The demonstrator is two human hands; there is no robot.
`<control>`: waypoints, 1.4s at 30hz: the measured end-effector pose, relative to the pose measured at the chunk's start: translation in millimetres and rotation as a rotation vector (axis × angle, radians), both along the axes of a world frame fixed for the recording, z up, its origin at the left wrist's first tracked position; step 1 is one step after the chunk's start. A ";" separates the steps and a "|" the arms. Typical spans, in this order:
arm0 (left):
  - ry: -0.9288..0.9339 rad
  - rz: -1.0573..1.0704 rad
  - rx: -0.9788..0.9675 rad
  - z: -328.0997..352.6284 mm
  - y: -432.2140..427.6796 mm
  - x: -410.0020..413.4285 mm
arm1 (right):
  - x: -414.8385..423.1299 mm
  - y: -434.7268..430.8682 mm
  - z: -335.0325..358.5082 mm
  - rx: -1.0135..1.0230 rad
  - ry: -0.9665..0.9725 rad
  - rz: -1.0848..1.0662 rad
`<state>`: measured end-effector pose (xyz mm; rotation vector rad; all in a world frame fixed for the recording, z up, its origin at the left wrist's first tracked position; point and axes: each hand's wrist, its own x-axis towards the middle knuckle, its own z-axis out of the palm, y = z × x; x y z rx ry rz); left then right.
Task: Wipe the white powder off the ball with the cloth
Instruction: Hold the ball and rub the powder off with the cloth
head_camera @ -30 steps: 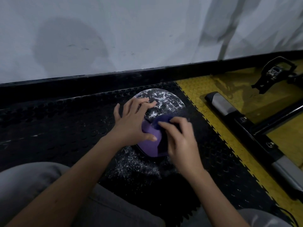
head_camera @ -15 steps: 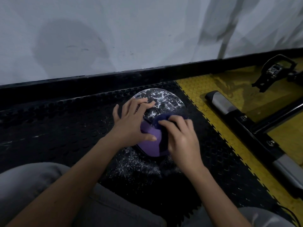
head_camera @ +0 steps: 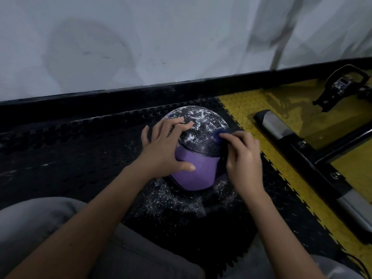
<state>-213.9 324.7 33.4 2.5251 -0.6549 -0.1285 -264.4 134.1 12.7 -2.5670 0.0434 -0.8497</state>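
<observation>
A purple and black ball (head_camera: 198,156) rests on the black studded floor mat (head_camera: 70,158) near the wall. White powder speckles its dark upper panel, while the purple lower panel looks clean. My left hand (head_camera: 163,150) lies on the ball's left side, fingers spread over the top and thumb on the purple panel. My right hand (head_camera: 240,158) pinches a dark blue cloth (head_camera: 218,135) against the ball's upper right side. Most of the cloth is hidden under that hand.
Spilled white powder (head_camera: 181,200) lies on the mat in front of the ball. A yellow mat section (head_camera: 251,109) begins to the right, carrying a black and silver machine frame (head_camera: 291,141). A white wall with a black baseboard (head_camera: 120,99) runs behind. My grey-trousered knees fill the bottom corners.
My right hand has slid the cloth from the ball's front middle up to its upper right side, uncovering more of the purple panel. My left hand has stayed put.
</observation>
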 end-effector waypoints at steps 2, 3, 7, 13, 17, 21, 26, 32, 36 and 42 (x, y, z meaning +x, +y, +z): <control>0.001 -0.008 -0.009 0.6 -0.8 0.0 | 1.8 -4.6 -0.4 0.041 -0.004 -0.039; 0.000 -0.007 -0.006 0.4 -1.1 -0.1 | 0.3 0.8 -0.5 0.036 -0.008 -0.040; -0.021 0.018 0.024 -1.4 -0.5 -1.8 | -16.5 34.7 -2.8 -0.116 -0.033 0.126; -0.004 0.001 -0.001 -0.2 0.9 -0.8 | 1.5 1.6 1.0 0.067 0.002 0.028; -0.011 -0.015 -0.034 -0.7 0.6 2.3 | -0.7 3.0 0.3 0.115 0.002 0.019; -0.096 0.011 -0.134 1.2 0.8 3.8 | -13.6 18.4 2.4 0.089 0.016 0.111; -0.134 -0.053 -0.003 0.1 0.0 5.4 | -7.7 4.6 6.4 0.104 0.073 0.115; -0.124 -0.044 -0.026 -2.1 -8.4 6.6 | -6.4 11.4 7.1 0.119 0.029 0.082; -0.108 -0.044 -0.019 -0.9 -6.4 6.7 | -7.4 13.2 6.6 0.063 0.045 0.134; -0.128 -0.049 -0.006 -1.6 -7.5 8.1 | 6.4 -6.4 3.7 0.200 0.087 -0.035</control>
